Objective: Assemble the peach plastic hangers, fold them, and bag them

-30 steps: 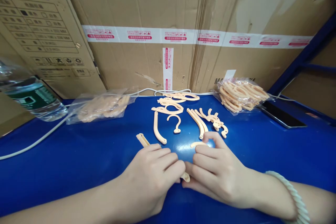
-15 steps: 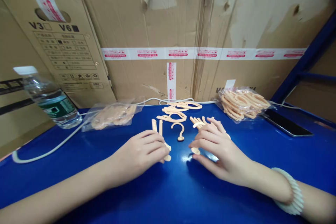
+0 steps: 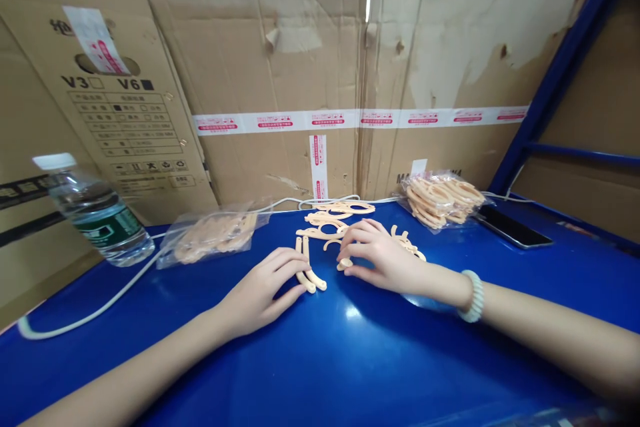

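Two curved beige hanger arms point(image 3: 316, 278) lie side by side on the blue table. My left hand point(image 3: 273, 288) reaches in from the left, thumb and fingertips closed about the lower part of the nearer arm. Just right of them is a beige hanger hook point(image 3: 332, 245), its curve showing and its lower end hidden by my right hand point(image 3: 383, 255). Between the thumb and fingertips of that hand is a small round beige piece point(image 3: 344, 264); whether it is joined to the hook I cannot tell. Beyond lie several assembled beige hangers point(image 3: 327, 230).
More loose beige parts point(image 3: 407, 240) lie behind my right hand. Clear bags of beige pieces stand left point(image 3: 215, 237) and right point(image 3: 440, 197). A phone point(image 3: 515, 227), a water bottle point(image 3: 97, 213) and a white cable point(image 3: 95, 320) rest on the table point(image 3: 300, 367). Cardboard point(image 3: 280, 67) forms the back wall.
My right hand has moved left and away from me, bringing the round piece to the hook. My left fingers have drawn back, uncovering the lower ends of the two arms. The view has shifted.
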{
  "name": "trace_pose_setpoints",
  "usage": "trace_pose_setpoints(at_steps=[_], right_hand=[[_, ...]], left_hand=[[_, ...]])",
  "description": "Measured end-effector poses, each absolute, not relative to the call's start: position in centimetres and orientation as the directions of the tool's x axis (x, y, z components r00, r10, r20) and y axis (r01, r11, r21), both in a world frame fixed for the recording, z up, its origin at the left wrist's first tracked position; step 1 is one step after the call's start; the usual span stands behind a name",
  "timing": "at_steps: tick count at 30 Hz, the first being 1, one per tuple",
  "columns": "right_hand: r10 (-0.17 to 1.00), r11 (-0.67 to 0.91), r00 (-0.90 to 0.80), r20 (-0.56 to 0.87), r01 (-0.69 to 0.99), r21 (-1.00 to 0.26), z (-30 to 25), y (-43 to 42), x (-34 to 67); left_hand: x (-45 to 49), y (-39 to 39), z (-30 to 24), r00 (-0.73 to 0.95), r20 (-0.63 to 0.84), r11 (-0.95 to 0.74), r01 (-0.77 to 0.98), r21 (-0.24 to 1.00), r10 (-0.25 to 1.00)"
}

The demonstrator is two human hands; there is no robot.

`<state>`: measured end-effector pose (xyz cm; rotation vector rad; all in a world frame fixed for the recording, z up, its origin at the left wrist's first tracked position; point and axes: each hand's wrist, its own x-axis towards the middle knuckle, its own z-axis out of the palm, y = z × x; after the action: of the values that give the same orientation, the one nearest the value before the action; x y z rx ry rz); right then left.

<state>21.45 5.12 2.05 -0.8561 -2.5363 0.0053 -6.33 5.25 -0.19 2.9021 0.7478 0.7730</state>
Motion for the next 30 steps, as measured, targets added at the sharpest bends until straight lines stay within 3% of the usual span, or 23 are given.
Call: trace_pose_setpoints(at_steps=[4,13,24,30], right_hand=[[0.550,0.825,-0.748,0.371,0.555,-0.105,2.5,6.2,20.3],[0.559,0.828,-0.772,0.303,0.544,-0.139,0.9,7.3,21.0],[0.553,0.810,-0.666,0.501,0.571,-0.136,2.7,8.2,25.7],[0.603,0.756,-0.604,0.522,0.641,-0.131,3.3,9.0,28.8]], left_hand=[[-6.4,5.0,-0.3,0.758,0.452,-0.880,0.446,0.166,0.470],[-6.4,5.2,-0.6,0.798,0.418,-0.896,0.430,0.108,0.433],[-6.4,5.0,-0.2,0.838,0.339,-0.899,0.432,0.066,0.428],[-5.9,4.4,0.3,0.846,0.267,-0.887,0.442,0.132,0.461]])
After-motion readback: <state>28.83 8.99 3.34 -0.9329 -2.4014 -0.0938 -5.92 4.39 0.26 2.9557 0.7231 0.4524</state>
